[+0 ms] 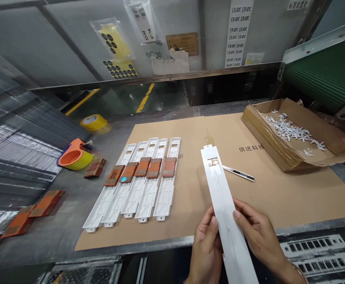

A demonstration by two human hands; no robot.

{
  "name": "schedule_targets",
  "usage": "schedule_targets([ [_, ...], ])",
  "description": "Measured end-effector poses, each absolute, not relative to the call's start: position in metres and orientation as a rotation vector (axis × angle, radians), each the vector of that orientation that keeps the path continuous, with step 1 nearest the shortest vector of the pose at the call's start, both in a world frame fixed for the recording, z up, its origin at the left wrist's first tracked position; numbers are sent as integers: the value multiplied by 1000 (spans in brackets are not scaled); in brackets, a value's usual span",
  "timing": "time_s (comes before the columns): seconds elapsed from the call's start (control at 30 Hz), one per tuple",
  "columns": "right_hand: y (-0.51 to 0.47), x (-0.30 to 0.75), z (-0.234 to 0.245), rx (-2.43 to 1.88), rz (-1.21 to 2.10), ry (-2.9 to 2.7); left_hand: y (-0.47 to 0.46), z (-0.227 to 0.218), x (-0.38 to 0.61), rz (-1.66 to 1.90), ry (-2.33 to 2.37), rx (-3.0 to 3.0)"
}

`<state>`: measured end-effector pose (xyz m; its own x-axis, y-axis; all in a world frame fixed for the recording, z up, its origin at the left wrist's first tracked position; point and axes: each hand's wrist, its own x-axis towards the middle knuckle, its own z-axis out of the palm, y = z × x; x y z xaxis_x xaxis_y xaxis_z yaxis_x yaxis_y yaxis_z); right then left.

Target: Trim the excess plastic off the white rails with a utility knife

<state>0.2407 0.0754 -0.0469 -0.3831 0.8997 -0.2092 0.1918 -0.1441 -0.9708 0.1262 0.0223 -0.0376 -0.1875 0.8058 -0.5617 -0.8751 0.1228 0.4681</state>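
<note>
A long white plastic strip (224, 193) with a small rectangular window near its far end is held between my two hands over the table's front edge. My left hand (205, 246) grips its left side, thumb on top. On the right edge, my right hand (257, 230) has its thumb and fingers closed. The strip's near end runs out of view at the bottom. Beside its far end a utility knife (240, 174) lies on the cardboard sheet (202, 189). Several similar white strips (163, 197) lie side by side to the left, with reddish-brown blocks (154, 168) across them.
An open cardboard box (271, 146) holds many small white pieces (291, 128) at right. On the left are a tape dispenser (74, 156), a yellow tape roll (93, 122) and more reddish-brown blocks (46, 203). A green conveyor (329, 67) stands at the far right.
</note>
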Motion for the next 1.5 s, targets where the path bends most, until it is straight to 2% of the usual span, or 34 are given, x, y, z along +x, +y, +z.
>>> schedule_targets([
  [0.1,76,240,-46,-1320,1492,-1518,22,-39,127,1508,881,-76],
  [0.57,77,240,-45,-1302,1594,-1426,20,-43,127,1505,840,-35],
  [0.9,75,240,-47,-1351,1288,-1726,17,-44,126,1505,862,38],
  [1.5,69,247,-49,-1328,1377,-1645,18,-45,125,1516,766,14],
])
